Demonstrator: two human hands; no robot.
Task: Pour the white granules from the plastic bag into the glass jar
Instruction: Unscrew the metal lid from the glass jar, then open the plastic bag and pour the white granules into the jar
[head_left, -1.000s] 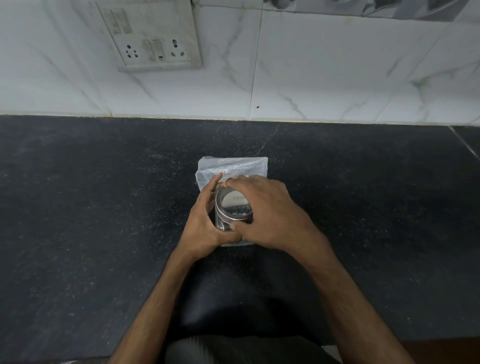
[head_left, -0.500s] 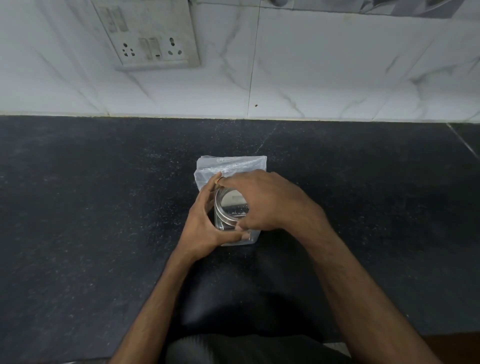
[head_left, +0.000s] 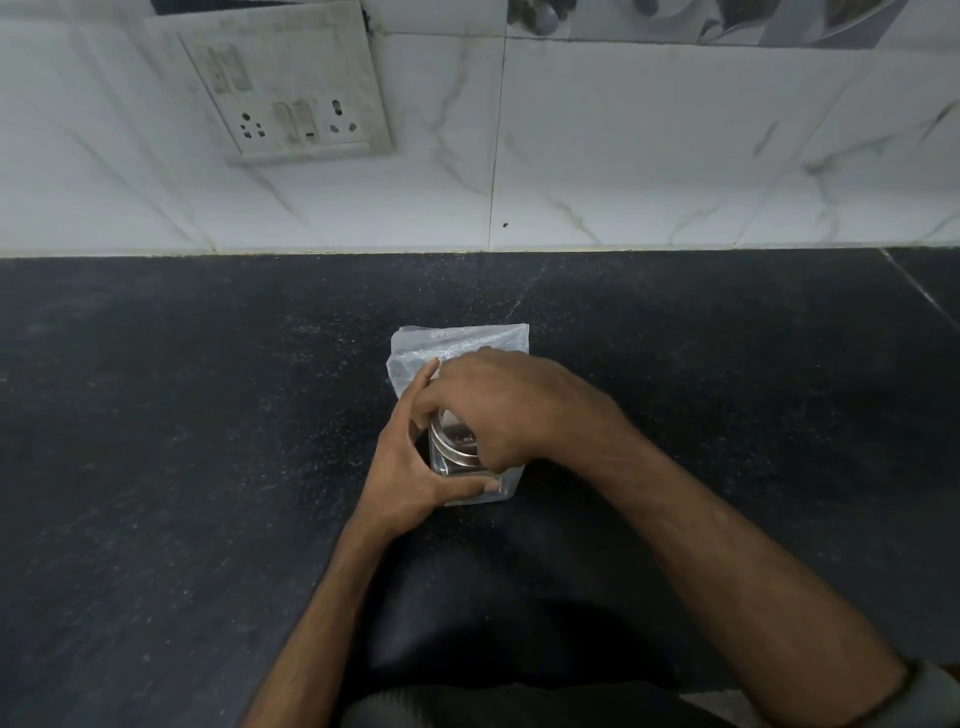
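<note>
A small glass jar (head_left: 449, 463) with a metal lid (head_left: 457, 444) stands on the dark counter, on top of a flat plastic bag (head_left: 467, 340) of white granules. My left hand (head_left: 415, 467) wraps around the jar's body, thumb across its front. My right hand (head_left: 504, 405) covers the jar from above, fingers curled around the lid. Most of the jar and the bag's middle are hidden by my hands.
The black stone counter (head_left: 182, 441) runs wide on both sides of the jar. A white marble-tiled wall (head_left: 649, 171) rises behind it, with a socket and switch plate (head_left: 291, 104) at upper left. The counter's near edge lies just below my forearms.
My right hand has turned on the lid, its wrist swinging round and fingers shifting further over the far side. My left hand stays on the jar. The bag has not moved.
</note>
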